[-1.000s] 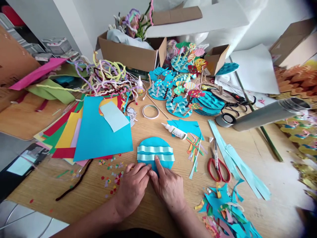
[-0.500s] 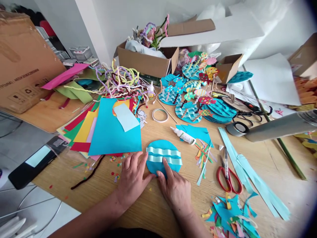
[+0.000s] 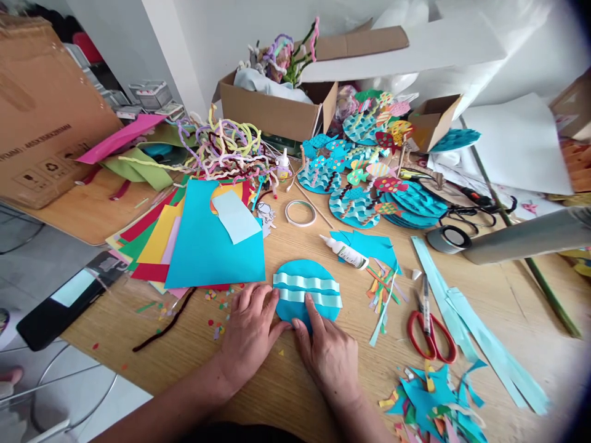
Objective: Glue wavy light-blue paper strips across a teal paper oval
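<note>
A blue paper circle lies flat on the table between my hands, with an upper wavy pale-blue paper strip and a lower wavy strip across it. My left hand rests at the circle's left edge. Its index fingertip touches the lower strip's left end, and the thumb reaches the near edge. My right hand presses its straight index fingertip on the middle of the lower strip. The right thumb lies at the near edge, while the other fingers are curled under and partly hidden. Both hands have index and thumb apart.
Behind the circle lies a glue bottle on blue scraps. Red-handled scissors, long pale strips and a scrap heap are at right. Coloured sheets lie left; a tape roll and finished fish decorations stand farther back.
The view has shifted slightly, so things at the right appear a little farther right. My hands and the strips keep nearly the same places on the circle.
</note>
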The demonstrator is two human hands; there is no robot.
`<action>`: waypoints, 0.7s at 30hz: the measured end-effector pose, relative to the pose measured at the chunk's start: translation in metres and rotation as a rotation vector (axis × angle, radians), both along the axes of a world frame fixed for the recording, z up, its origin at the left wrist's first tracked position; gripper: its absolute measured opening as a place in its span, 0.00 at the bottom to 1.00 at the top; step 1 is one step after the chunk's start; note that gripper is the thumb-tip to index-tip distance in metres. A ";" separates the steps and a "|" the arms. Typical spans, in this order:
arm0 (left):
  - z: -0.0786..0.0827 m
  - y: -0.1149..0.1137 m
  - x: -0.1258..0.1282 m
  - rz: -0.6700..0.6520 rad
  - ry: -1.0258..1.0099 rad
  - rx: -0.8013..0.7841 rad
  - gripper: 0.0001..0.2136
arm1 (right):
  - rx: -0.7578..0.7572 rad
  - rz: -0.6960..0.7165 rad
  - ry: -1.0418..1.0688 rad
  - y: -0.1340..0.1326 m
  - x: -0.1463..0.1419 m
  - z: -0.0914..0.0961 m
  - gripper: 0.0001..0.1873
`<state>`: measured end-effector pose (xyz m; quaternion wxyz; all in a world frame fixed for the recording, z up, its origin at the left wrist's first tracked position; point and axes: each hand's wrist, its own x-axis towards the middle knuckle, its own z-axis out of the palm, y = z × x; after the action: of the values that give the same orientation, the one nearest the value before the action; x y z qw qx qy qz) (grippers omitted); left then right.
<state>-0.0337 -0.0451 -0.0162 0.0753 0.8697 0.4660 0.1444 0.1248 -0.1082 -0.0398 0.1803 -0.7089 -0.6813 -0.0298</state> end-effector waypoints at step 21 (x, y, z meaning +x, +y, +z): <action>-0.001 0.002 0.000 -0.021 -0.048 -0.012 0.19 | -0.021 -0.006 0.030 0.001 0.000 0.002 0.28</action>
<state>-0.0335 -0.0428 -0.0169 0.0935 0.8704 0.4556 0.1616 0.1246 -0.1069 -0.0381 0.1832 -0.7132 -0.6765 -0.0126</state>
